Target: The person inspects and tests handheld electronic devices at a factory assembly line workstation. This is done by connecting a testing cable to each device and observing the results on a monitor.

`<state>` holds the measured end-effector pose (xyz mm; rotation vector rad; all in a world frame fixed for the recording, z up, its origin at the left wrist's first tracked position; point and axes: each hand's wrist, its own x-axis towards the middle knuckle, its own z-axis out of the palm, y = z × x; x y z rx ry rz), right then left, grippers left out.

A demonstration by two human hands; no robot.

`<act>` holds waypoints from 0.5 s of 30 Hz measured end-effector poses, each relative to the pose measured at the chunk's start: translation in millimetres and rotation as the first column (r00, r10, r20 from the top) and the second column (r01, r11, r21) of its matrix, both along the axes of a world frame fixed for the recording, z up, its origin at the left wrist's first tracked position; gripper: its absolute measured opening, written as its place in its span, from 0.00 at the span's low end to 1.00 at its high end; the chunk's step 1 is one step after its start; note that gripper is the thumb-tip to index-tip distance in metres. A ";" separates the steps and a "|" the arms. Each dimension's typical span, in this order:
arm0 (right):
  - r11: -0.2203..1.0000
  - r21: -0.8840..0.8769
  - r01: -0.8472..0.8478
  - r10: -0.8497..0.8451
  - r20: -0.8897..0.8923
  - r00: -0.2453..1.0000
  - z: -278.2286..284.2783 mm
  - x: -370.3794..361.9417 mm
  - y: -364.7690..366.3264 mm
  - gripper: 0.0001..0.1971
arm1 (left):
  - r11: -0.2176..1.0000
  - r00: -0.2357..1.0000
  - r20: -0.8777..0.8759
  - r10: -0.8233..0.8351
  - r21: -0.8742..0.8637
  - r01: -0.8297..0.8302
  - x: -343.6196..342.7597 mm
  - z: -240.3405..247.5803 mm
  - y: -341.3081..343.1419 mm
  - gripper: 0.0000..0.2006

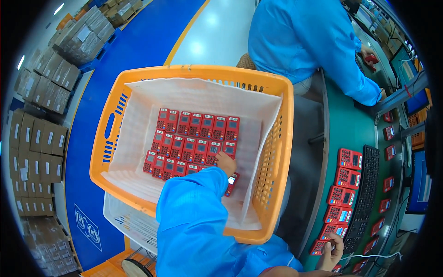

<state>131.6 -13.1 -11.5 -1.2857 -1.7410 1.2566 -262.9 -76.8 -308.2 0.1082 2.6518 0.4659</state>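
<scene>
Red payment terminals (188, 143) lie face up in three rows inside an orange plastic basket (191, 71), on a white sheet liner (152, 90) that also covers its walls. We find the left hand (225, 163) inside the basket, its fingers bent over the lower right part of the rows; the view from above hides the fingertips, so we cannot tell whether it grips a terminal. One tilted terminal with a bright screen (229, 189) lies just below that hand, partly hidden by the wrist. At the green workbench (316, 203), we note the right hand (337, 253) at the near end of a line of red terminals (341, 197), fingers half curled and thumb raised; we cannot tell whether it holds anything. Several screens in this line are lit. We record a black keyboard (364, 198) alongside and more red terminals (388, 184) beyond it. Ahead, a co-worker in a blue jacket (295, 39) holds a small red object (371, 58) over the bench.
</scene>
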 end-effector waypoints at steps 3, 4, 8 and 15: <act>0.997 -0.080 0.018 -0.020 -0.021 1.000 -2.7 3.0 -0.7 0.13 | 0.988 0.989 -0.023 -0.144 -0.057 0.143 -9.1 5.3 1.8 0.32; 0.997 -0.079 0.022 -0.024 -0.023 0.999 -3.1 3.2 -1.1 0.13 | 0.980 0.983 -0.045 -0.178 -0.100 0.173 -10.0 9.2 3.7 0.33; 0.997 -0.082 0.005 -0.006 -0.014 1.000 1.2 0.8 -3.4 0.12 | 0.959 0.957 -0.073 -0.280 -0.060 0.276 -4.8 12.1 -1.1 0.34; 0.995 0.018 -0.100 0.100 -0.021 0.995 21.0 -20.1 -9.6 0.10 | 0.695 0.508 0.813 -0.286 0.541 -0.474 -10.0 121.4 -31.9 0.15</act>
